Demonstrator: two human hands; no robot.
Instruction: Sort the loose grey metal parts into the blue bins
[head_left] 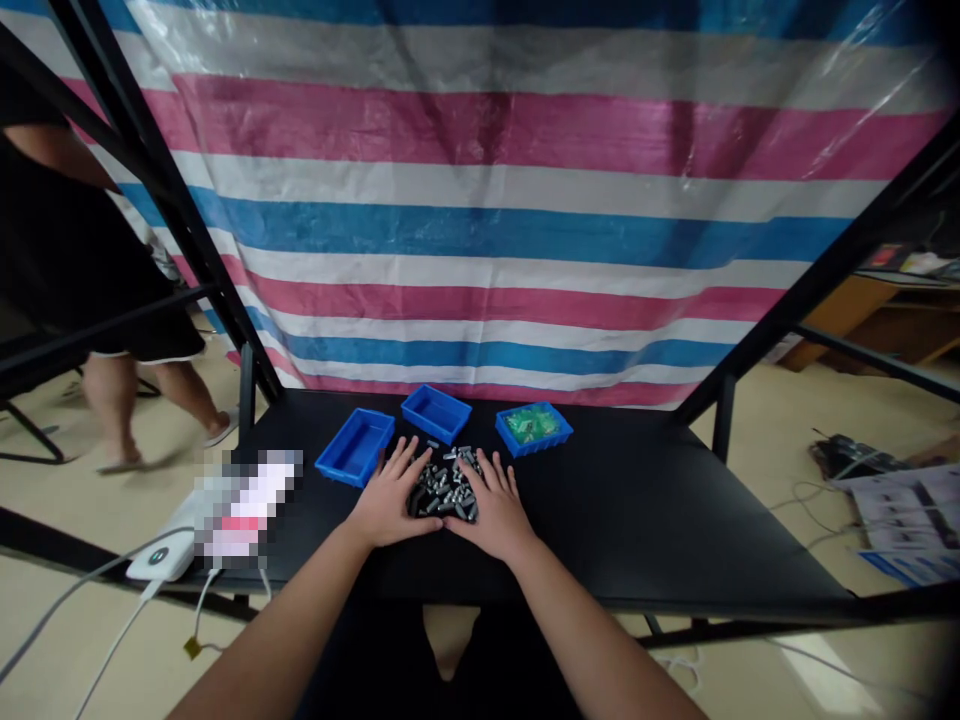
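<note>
1. Past the black frame [171, 195], a person [75, 240] in dark clothes is on the floor [187, 470], well apart from the work.
2. On the left end of the surface [637, 520] sit a white device [163, 555] and a bright flat thing [251, 500], too blurred to name. Their cables [120, 638] dangle over the near edge, close to the left forearm, where an elbow might snag them.
3. The left blue tray [355, 447] lies slantwise beside the fingers; I can't tell whether they touch it.
4. The left hand [394, 497] is spread, palm down, making one side of a loose fence.
5. The middle blue tray [436, 414] stands farther back, presumably within easy reach.
6. The small metal pieces [448, 490] lie heaped between the hands, probably ringed so they don't roll off.
7. The right hand [491, 503] mirrors the left, fingers apart, pinching nothing I can see; the thumbs nearly meet.
8. The right blue tray [544, 444] holds green items [531, 424], kept apart from the metal.
9. Behind everything, a striped sheet [480, 235] blocks the far side; off right, a carton [911, 510] sits on the floor.
</note>
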